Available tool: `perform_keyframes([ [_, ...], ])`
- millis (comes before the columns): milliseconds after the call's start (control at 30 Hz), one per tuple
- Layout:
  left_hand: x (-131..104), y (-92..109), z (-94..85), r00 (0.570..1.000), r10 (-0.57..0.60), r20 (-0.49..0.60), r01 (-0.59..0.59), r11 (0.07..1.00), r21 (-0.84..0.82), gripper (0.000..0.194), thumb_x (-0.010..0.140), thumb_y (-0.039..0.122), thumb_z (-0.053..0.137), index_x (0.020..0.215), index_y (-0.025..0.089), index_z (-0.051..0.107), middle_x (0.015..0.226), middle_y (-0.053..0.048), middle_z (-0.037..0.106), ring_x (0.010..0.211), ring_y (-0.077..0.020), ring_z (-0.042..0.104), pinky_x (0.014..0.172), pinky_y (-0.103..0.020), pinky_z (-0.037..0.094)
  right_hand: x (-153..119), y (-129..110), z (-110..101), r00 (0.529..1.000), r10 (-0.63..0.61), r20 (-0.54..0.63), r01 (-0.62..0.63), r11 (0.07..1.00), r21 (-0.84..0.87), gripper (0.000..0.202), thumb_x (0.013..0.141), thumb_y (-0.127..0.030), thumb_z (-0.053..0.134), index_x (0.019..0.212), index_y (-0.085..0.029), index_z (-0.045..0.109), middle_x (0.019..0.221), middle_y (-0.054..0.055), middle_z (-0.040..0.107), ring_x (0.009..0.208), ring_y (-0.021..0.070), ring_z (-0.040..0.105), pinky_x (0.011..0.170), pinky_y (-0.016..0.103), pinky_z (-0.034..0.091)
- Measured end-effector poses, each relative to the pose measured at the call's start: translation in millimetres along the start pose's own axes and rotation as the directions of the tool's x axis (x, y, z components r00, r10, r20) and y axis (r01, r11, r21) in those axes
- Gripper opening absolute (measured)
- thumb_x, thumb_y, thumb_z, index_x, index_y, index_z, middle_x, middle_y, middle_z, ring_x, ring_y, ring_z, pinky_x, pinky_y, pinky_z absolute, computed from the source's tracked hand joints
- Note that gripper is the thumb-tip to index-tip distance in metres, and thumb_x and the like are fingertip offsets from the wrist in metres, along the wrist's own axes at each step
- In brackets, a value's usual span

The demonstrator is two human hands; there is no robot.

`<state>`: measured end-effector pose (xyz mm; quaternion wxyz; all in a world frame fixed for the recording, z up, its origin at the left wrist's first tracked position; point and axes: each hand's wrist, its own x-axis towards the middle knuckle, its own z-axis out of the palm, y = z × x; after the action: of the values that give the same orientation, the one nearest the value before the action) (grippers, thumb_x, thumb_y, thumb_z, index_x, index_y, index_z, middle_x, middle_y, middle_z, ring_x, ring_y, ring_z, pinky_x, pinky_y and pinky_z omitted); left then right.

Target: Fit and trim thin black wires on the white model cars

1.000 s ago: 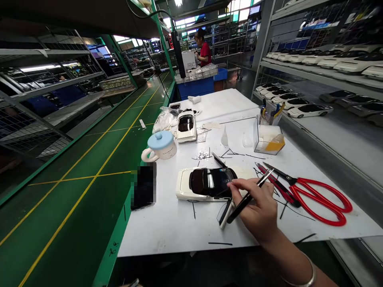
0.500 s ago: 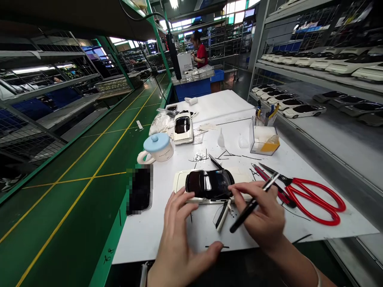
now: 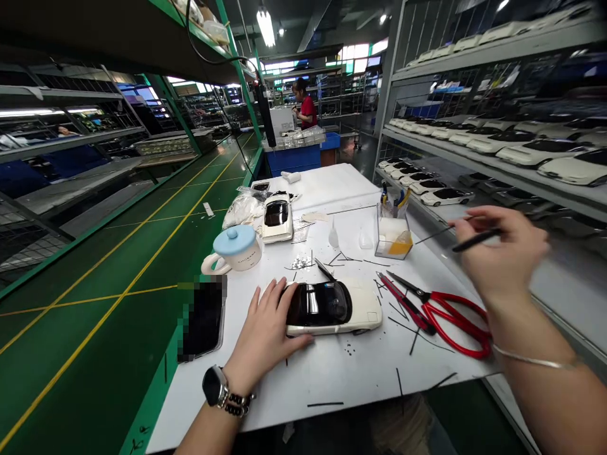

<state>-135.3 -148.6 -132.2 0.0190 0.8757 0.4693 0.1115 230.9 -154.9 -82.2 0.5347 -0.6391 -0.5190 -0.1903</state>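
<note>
A white model car (image 3: pixel 365 303) with a black roof and dark windows lies lengthwise across the white work surface. My left hand (image 3: pixel 268 319) is closed over its left end, fingers across the top and thumb along the near side. Off to the right, above the shelf side, my right hand (image 3: pixel 502 253) is raised away from the car and somewhat blurred. It grips black tweezers (image 3: pixel 477 240), and a thin dark strip (image 3: pixel 434 234) sticks out to the left from its fingertips. Red-handled scissors (image 3: pixel 458 322) and a red cutter knife (image 3: pixel 408 303) lie below that hand.
A lidded mug (image 3: pixel 237 248) and a phone (image 3: pixel 206 316) stand left of the car. Behind it are a second white model car (image 3: pixel 277 218) and a clear box (image 3: pixel 393 234). Black strips (image 3: pixel 325 404) litter the surface. Shelves (image 3: pixel 474 136) of model cars line the right; a co-worker (image 3: pixel 307 110) is farther back.
My right hand has moved from the car up and to the right with the tweezers. My left hand has closed over the car's left end. The camera view has shifted.
</note>
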Motion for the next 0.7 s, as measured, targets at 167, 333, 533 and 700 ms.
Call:
perform_keyframes([
  [167, 10, -11, 7.0, 0.999, 0.018, -0.031, -0.019, 0.999, -0.029, 0.087, 0.066, 0.057, 0.067, 0.139, 0.022, 0.034, 0.143, -0.014, 0.041, 0.131, -0.0362, 0.038, 0.104, -0.054, 0.037, 19, 29, 32, 1.000, 0.001, -0.022, -0.003, 0.996, -0.090, 0.018, 0.078, -0.028, 0.059, 0.093, -0.019, 0.064, 0.078, 0.005, 0.069, 0.081, 0.0230, 0.063, 0.089, 0.043, 0.033],
  [333, 17, -12, -0.9, 0.998, 0.056, -0.027, -0.057, 0.997, -0.051, 0.084, 0.060, 0.054, 0.072, 0.132, 0.021, 0.043, 0.131, -0.013, 0.050, 0.120, -0.0350, 0.046, 0.106, -0.057, 0.032, 20, 36, 54, 0.996, 0.034, 0.083, -0.020, 0.986, -0.166, 0.021, 0.080, -0.030, 0.051, 0.095, -0.019, 0.062, 0.083, 0.007, 0.068, 0.084, 0.0239, 0.058, 0.086, 0.043, 0.033],
  [533, 22, -5, -8.6, 0.998, 0.042, 0.042, -0.038, 0.995, -0.088, 0.094, 0.054, 0.058, 0.072, 0.135, 0.022, 0.039, 0.131, -0.012, 0.050, 0.121, -0.0335, 0.046, 0.109, -0.054, 0.027, -5, 5, 38, 0.973, -0.039, 0.229, 0.077, 0.984, -0.158, 0.034, 0.083, -0.037, 0.053, 0.113, -0.022, 0.059, 0.123, 0.011, 0.061, 0.102, 0.0316, 0.054, 0.092, 0.051, 0.033],
  [700, -10, 20, -0.7, 0.986, -0.160, -0.041, 0.159, 0.987, -0.036, 0.090, 0.056, 0.060, 0.071, 0.131, 0.020, 0.042, 0.129, -0.014, 0.052, 0.118, -0.0350, 0.047, 0.102, -0.052, 0.035, -69, -45, -8, 0.932, -0.199, 0.302, 0.156, 0.975, 0.161, 0.028, 0.086, -0.036, 0.055, 0.110, -0.023, 0.056, 0.118, 0.008, 0.064, 0.098, 0.0282, 0.062, 0.088, 0.046, 0.044],
])
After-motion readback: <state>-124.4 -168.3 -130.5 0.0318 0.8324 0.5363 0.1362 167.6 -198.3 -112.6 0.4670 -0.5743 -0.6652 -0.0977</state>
